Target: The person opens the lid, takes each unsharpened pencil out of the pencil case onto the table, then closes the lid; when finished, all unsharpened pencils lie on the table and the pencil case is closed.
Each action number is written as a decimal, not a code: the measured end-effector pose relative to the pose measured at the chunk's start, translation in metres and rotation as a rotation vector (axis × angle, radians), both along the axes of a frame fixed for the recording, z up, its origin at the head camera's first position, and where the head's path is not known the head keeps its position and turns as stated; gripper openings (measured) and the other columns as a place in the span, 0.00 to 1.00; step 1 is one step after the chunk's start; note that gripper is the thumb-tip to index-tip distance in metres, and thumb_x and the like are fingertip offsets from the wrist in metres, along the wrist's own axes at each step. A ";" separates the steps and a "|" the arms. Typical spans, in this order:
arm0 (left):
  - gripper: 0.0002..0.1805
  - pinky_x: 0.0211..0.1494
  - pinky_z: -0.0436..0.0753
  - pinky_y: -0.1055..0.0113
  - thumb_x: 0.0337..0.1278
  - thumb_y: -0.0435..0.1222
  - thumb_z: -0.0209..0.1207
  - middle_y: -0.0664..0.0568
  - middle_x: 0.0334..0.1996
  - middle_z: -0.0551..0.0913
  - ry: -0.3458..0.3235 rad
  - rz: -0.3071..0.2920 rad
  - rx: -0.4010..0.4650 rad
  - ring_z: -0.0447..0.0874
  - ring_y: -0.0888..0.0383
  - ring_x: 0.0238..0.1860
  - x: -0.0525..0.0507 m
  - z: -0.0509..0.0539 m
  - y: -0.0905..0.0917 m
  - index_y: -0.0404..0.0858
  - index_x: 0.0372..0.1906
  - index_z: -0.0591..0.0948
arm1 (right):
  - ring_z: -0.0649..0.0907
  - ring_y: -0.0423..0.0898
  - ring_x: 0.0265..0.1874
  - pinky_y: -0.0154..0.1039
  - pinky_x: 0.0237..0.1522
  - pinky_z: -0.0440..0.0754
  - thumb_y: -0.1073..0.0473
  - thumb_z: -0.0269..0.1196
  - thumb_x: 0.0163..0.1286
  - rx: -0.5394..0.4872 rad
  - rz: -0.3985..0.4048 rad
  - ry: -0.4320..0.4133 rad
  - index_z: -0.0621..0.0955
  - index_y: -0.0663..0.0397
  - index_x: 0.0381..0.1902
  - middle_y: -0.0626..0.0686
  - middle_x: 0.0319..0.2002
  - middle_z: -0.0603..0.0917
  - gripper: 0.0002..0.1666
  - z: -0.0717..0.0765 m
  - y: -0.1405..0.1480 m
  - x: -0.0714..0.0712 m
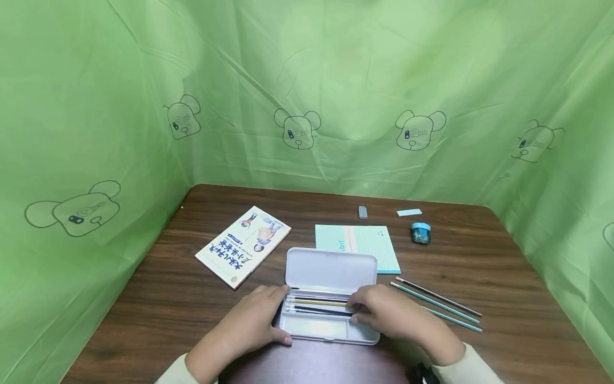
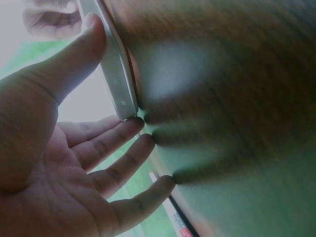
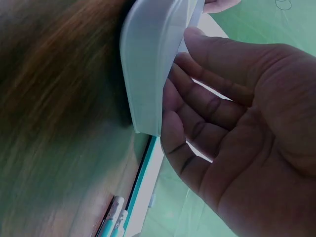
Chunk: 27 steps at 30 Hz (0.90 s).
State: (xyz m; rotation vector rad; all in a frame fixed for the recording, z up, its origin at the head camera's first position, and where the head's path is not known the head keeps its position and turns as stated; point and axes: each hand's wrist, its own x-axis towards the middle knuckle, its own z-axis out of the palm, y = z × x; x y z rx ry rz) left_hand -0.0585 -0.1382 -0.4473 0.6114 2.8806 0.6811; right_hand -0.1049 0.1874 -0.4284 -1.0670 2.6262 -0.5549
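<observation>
An opened white pencil case (image 1: 314, 328) lies at the table's front with its lid raised. Dark and yellowish pencils (image 1: 318, 303) lie side by side in it. My left hand (image 1: 256, 317) rests at the case's left end. Its thumb touches the front rim and the spread, nearly straight fingers touch the corner and tabletop in the left wrist view. Curled over the right part of the case, my right hand (image 1: 384, 309) has its thumb and forefinger around the right end of a dark pencil (image 1: 326, 311). The contact itself is mostly hidden.
A notebook (image 1: 374, 245) lies behind the lid, and a picture-covered book (image 1: 244, 245) to the left. Loose pencils (image 1: 443, 301) lie by my right wrist. A grey eraser-like piece (image 1: 363, 212), a pale blue strip (image 1: 409, 212) and a blue-lidded sharpener-like container (image 1: 421, 233) are farther back.
</observation>
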 end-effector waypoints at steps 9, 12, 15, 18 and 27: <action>0.58 0.69 0.84 0.35 0.36 0.54 0.89 0.38 0.66 0.88 0.006 -0.004 0.007 0.85 0.39 0.67 0.000 0.003 0.000 0.31 0.75 0.79 | 0.87 0.33 0.41 0.40 0.44 0.90 0.56 0.77 0.72 0.041 0.019 0.035 0.93 0.48 0.46 0.41 0.40 0.92 0.07 -0.002 -0.006 0.001; 0.59 0.70 0.84 0.34 0.36 0.54 0.89 0.38 0.66 0.88 0.003 -0.003 0.010 0.85 0.39 0.67 0.000 0.002 0.000 0.31 0.75 0.79 | 0.84 0.31 0.38 0.38 0.40 0.88 0.56 0.77 0.72 0.048 0.016 0.029 0.92 0.48 0.44 0.40 0.38 0.90 0.06 -0.003 -0.006 0.000; 0.59 0.70 0.84 0.34 0.36 0.54 0.89 0.39 0.66 0.88 0.003 -0.003 0.012 0.85 0.39 0.67 0.000 0.002 0.000 0.31 0.75 0.78 | 0.79 0.30 0.35 0.37 0.37 0.85 0.56 0.77 0.72 0.048 0.004 0.020 0.91 0.47 0.41 0.38 0.35 0.87 0.04 -0.003 -0.006 0.001; 0.58 0.70 0.84 0.34 0.36 0.53 0.89 0.39 0.66 0.88 0.003 -0.004 0.013 0.85 0.39 0.67 0.000 0.002 0.000 0.31 0.75 0.78 | 0.77 0.30 0.33 0.37 0.36 0.83 0.55 0.77 0.72 0.047 -0.001 0.022 0.89 0.46 0.40 0.36 0.34 0.85 0.06 -0.004 -0.007 0.001; 0.59 0.70 0.84 0.35 0.37 0.54 0.89 0.38 0.66 0.88 0.009 -0.003 0.009 0.85 0.38 0.67 0.000 0.001 0.000 0.30 0.75 0.78 | 0.75 0.30 0.31 0.34 0.33 0.80 0.57 0.77 0.73 0.055 -0.003 0.021 0.87 0.45 0.36 0.36 0.32 0.83 0.07 -0.004 -0.009 0.001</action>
